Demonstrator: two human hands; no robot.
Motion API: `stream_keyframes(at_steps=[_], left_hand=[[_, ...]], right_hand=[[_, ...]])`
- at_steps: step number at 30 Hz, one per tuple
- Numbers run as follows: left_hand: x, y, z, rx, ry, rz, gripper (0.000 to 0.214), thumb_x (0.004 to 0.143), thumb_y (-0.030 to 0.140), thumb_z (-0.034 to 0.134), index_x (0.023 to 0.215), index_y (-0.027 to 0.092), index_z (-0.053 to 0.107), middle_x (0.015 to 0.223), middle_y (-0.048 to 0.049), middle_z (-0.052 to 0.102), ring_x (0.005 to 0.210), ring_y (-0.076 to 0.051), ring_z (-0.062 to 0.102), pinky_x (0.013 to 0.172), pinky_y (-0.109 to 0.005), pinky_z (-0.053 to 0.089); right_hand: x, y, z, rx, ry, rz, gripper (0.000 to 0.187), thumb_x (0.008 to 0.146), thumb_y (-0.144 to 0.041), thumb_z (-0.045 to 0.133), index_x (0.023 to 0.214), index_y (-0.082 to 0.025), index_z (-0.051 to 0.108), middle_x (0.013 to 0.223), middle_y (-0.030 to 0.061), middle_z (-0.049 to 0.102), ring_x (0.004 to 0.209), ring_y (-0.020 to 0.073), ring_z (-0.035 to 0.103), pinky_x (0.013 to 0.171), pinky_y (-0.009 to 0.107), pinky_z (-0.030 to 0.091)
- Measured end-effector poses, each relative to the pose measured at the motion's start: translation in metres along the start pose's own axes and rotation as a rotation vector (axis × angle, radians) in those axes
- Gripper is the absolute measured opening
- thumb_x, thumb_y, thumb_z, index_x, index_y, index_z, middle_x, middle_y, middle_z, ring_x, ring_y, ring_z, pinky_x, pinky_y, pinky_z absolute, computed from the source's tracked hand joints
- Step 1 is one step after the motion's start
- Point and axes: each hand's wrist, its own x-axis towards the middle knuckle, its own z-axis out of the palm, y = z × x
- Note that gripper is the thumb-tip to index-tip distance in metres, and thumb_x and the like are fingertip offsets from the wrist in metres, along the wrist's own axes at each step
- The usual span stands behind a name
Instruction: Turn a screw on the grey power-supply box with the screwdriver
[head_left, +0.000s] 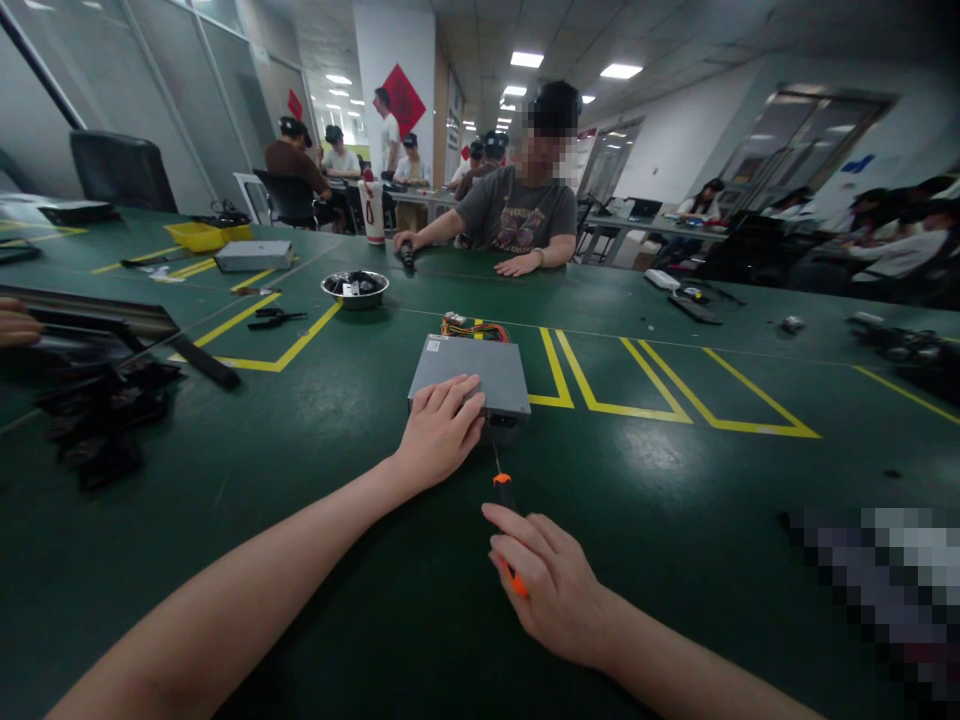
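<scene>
A grey metal computer power supply (480,362) lies on the green table in front of me, its cable bundle (480,328) at the far side. Across its near left part rests my left hand (439,430), fingers on the top face and thumb by the near edge, gripping it. My right hand (551,585) is closed around the handle of a black and orange screwdriver (502,490). The thin shaft points away from me, toward the near face beside the power socket. Whether the tip touches a screw is too small to tell.
Beyond stand a metal bowl (355,288) of dark parts, another grey box (255,255) and a yellow tray (208,235). Dark parts (112,410) lie at left, near another person's hand (16,322). Opposite sits a person (517,210), one hand on a dark tool (407,254). Yellow tape marks the table.
</scene>
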Motion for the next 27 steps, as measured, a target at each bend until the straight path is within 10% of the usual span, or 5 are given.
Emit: stream_keyframes(at_steps=[7,27], left_hand=[[0.000,0.000,-0.002,0.011,0.004,0.013,0.024,0.087,0.024,0.043,0.109,0.019,0.051,0.127,-0.0083,0.050,0.119,-0.023,0.043,0.092,-0.039,0.033],[0.000,-0.001,-0.001,0.011,-0.002,0.011,0.025,0.087,0.024,0.042,0.110,0.019,0.052,0.129,-0.0083,0.049,0.119,-0.023,0.042,0.093,-0.039,0.033]], right_hand=[[0.001,-0.002,-0.003,-0.001,0.003,0.046,0.019,0.083,-0.027,0.050,0.097,-0.015,0.053,0.106,0.0165,0.054,0.092,0.0203,0.055,0.069,0.030,0.050],[-0.009,0.004,0.002,0.007,0.013,-0.094,0.032,0.077,-0.003,0.048,0.108,-0.011,0.045,0.120,0.0180,0.049,0.120,0.0270,0.040,0.087,0.042,0.048]])
